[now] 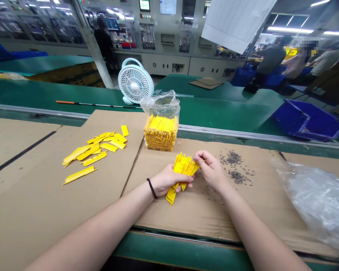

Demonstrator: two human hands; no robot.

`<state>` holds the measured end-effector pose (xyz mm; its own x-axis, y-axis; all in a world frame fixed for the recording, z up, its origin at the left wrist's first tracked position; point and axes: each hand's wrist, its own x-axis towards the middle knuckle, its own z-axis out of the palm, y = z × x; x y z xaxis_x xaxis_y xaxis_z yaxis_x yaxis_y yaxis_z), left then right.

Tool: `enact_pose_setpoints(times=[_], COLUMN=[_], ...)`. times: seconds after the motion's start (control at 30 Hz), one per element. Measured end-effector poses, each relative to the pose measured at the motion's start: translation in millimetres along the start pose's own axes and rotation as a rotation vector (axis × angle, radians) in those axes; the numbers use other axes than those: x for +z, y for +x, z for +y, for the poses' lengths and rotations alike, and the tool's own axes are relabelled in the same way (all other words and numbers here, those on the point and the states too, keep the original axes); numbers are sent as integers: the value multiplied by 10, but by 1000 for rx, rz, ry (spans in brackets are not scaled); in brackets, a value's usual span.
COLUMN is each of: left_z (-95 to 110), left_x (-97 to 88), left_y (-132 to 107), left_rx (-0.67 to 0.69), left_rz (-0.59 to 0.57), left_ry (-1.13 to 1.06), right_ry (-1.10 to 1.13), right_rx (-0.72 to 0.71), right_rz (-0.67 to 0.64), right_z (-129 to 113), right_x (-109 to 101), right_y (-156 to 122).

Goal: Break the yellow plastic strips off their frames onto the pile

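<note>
My left hand (169,178) is wrapped round a bundle of yellow plastic parts (183,165) above the cardboard. The fingers of my right hand (210,167) are pinched at the bundle's right end, on a yellow part there; whether a smaller piece is also between them I cannot make out. Behind the bundle stands a clear plastic bag (161,131) packed with stacked yellow parts. To the left lies a loose pile of yellow parts (97,146). Just right of my right hand, small dark pieces (234,157) are scattered in two heaps.
A clear plastic bag (318,199) lies crumpled at the right. Behind the cardboard (147,210) stand a light blue fan (135,84) and a blue bin (306,119). A thin rod with an orange handle (66,102) lies on the green surface. Several people are in the background.
</note>
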<state>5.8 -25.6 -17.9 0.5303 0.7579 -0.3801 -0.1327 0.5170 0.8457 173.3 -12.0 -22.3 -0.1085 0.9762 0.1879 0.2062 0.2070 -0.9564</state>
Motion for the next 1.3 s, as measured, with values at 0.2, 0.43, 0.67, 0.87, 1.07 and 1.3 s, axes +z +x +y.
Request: enact_pose_setpoints(times=[0.2,0.43,0.67,0.87,1.07,1.3], left_z=[25,-5,-1,0,-18,-20], left_x=[12,48,-10,6,-18,-9], left_y=[15,24,52,47,62,52], left_rx=[76,155,282,296,320,355], left_rz=[128,204,326,330,339,361], left_ry=[-40,-36,-62,-52,-43,-9], right_ry=[-91,-216,-427,-463,-377,262], right_rx=[-30,-252,-426,-448,-353,190], right_rz=[170,279,285,221,176,-4], right_z=[45,-30,-48,-16,-21,-27], right_x=[-29,51,0,12,56,46], right_y=[19,-30,-37,-38,-43,-11])
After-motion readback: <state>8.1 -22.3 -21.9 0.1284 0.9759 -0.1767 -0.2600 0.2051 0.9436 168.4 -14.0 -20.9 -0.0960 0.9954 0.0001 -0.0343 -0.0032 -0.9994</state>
